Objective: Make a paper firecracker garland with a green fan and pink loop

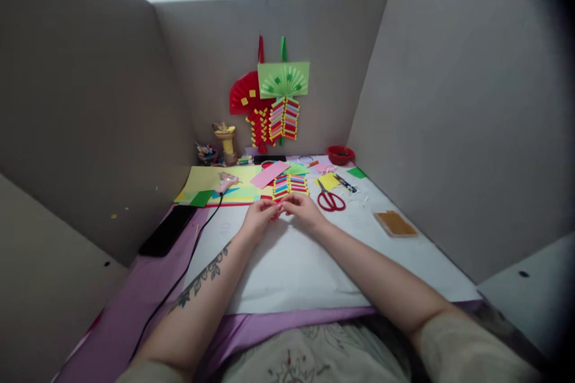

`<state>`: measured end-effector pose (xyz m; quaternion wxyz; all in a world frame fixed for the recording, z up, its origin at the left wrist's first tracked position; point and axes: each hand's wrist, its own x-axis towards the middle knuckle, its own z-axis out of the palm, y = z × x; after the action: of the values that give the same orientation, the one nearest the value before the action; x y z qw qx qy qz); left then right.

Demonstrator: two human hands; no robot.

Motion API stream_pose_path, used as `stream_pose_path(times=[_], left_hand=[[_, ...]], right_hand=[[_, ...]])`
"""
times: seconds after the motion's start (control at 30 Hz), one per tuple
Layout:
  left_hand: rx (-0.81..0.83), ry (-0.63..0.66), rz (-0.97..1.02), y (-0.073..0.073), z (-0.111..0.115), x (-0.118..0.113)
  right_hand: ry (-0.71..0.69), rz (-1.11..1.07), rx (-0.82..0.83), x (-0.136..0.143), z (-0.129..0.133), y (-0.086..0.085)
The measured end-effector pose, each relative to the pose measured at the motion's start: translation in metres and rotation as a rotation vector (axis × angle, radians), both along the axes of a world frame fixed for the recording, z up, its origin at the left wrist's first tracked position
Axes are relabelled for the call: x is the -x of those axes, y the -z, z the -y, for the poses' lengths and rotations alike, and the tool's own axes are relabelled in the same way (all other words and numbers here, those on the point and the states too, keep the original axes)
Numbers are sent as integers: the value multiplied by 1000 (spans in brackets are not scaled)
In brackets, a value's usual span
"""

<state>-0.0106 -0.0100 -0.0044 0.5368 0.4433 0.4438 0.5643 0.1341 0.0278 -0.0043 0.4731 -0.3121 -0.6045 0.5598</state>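
My left hand (259, 216) and my right hand (305, 212) meet above the white sheet, fingertips pinched together. Between them is a small pink piece (280, 208), perhaps paper; its shape is mostly covered by my fingers. Just beyond my hands lie two columns of small coloured paper rolls with yellow ends (291, 185), partly hidden by my right hand. A pink paper strip (269, 174) rests behind them. Red-handled scissors (331, 200) lie to the right of my right hand, and a pink glue gun (227, 182) is to the left, beyond my left hand.
A black cord (197, 245) runs down the left side past a black flat object (168, 230). At right lie a box cutter (345, 183) and an amber slab (396, 223). A red bowl (341, 154) stands at the back. Paper decorations (284, 81) hang on the grey partition.
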Motion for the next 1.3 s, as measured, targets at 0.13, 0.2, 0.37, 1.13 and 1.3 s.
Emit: stream_pose_path(times=[0.13, 0.2, 0.37, 1.13, 1.3], left_hand=[[-7, -78, -24, -4, -16, 9], [37, -78, -4, -4, -24, 13], [162, -120, 22, -4, -32, 24], [265, -305, 49, -4, -34, 52], [260, -291, 91, -8, -33, 51]], right_hand=[[-97, 4, 89, 6, -17, -12], [-95, 29, 127, 10, -27, -15], [-56, 71, 195, 22, -37, -15], [-4, 304, 227, 65, -56, -25], [11, 329, 141, 66, -55, -33]])
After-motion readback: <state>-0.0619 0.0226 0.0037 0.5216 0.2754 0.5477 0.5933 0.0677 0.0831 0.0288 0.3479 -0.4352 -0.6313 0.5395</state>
